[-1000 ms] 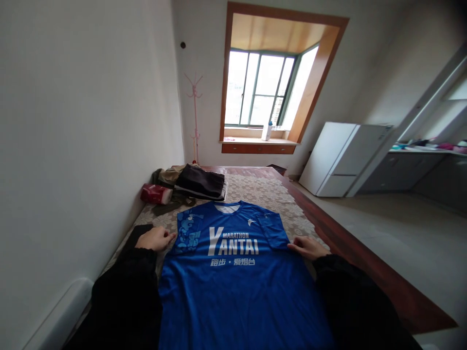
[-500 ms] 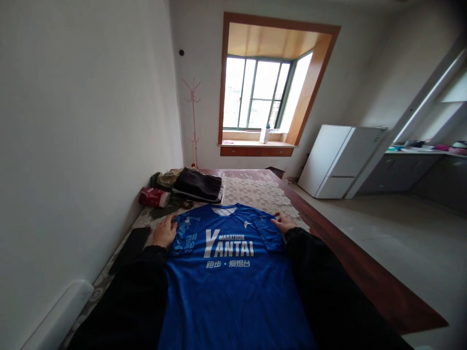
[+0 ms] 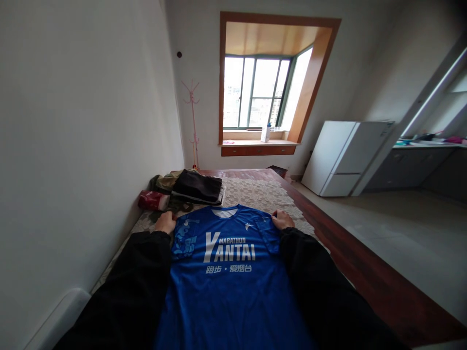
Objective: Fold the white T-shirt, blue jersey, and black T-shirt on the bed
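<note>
A: Hand status?
B: My left hand (image 3: 165,222) and right hand (image 3: 282,220) are each closed on a shoulder of the blue shirt (image 3: 228,272).
A: Shirt location?
B: Flat on the bed (image 3: 255,192), along its near edge.

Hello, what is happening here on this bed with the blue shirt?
A person in black sleeves has a blue marathon T-shirt spread flat, front side up, on a lace-covered bed. The left hand grips the shirt at one shoulder and the right hand grips the other shoulder, near the collar end. Both short sleeves lie folded inward over the front. A pile of folded dark clothes sits beyond the shirt, close to the wall.
</note>
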Action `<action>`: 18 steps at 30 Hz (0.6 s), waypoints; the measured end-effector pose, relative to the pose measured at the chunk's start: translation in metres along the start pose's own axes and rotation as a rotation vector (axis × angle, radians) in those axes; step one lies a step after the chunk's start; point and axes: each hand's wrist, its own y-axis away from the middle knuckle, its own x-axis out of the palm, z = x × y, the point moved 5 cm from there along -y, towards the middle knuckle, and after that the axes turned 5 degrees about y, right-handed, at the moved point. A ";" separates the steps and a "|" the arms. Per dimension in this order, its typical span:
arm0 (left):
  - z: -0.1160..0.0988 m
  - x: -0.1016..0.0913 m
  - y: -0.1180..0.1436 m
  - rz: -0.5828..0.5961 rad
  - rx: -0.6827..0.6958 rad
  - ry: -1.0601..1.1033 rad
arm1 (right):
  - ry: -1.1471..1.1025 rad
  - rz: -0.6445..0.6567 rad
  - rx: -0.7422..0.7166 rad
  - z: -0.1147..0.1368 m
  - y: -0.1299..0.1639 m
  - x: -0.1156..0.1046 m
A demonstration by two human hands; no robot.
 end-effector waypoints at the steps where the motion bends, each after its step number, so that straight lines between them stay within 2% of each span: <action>1: 0.000 0.001 -0.001 -0.007 0.004 -0.005 | 0.000 -0.006 0.000 -0.001 -0.001 -0.001; 8: -0.006 -0.006 -0.001 -0.060 0.052 -0.013 | 0.024 -0.049 -0.022 0.000 -0.001 -0.006; 12: -0.026 -0.009 0.019 -0.098 0.161 0.014 | 0.044 -0.092 -0.140 0.013 0.011 -0.011; 16: -0.055 0.014 0.057 -0.035 0.355 0.042 | 0.063 -0.012 -0.337 0.034 0.037 0.005; 18: -0.064 0.030 0.074 0.009 0.393 0.041 | 0.082 0.044 -0.370 0.040 0.051 0.019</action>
